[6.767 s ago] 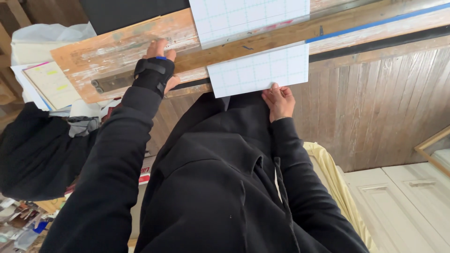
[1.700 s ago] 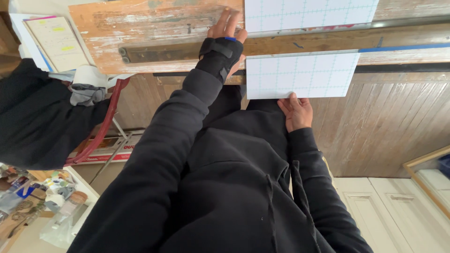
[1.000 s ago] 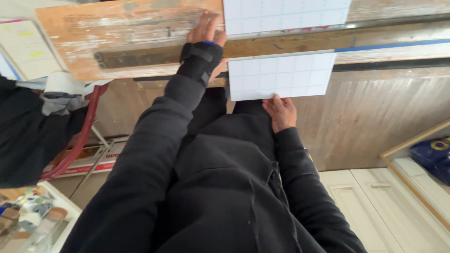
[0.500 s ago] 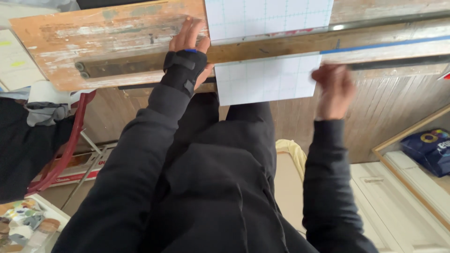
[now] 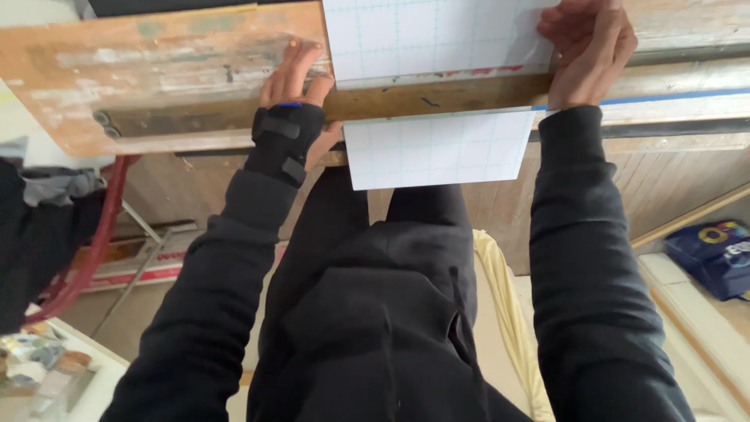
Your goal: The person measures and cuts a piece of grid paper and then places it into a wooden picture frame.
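Two hands are seen from above, both reaching to a worn wooden surface (image 5: 156,70) at the far side of the view. The left hand (image 5: 291,82) is laid flat with fingers spread slightly on the paint-stained wood, just left of a white gridded sheet (image 5: 433,35). A black wrist brace (image 5: 281,141) with straps is worn on this hand. The right hand (image 5: 586,47) is curled at the right edge of the sheet, its fingers bent over the sheet's right side; whether the edge is pinched or only pressed cannot be told.

The gridded sheet is laid across the surface and passes under a long wooden straightedge (image 5: 437,98), which runs left to right between the two hands. The near part of the sheet (image 5: 437,148) hangs out past the straightedge, over the near edge of the surface. A strip of blue tape (image 5: 664,98) is seen along the straightedge on the right.

Black sleeves and a black hooded top fill the near middle of the view. A red hose (image 5: 98,234) is curved at the left, and a blue package (image 5: 715,254) lies at the right on a pale ledge.
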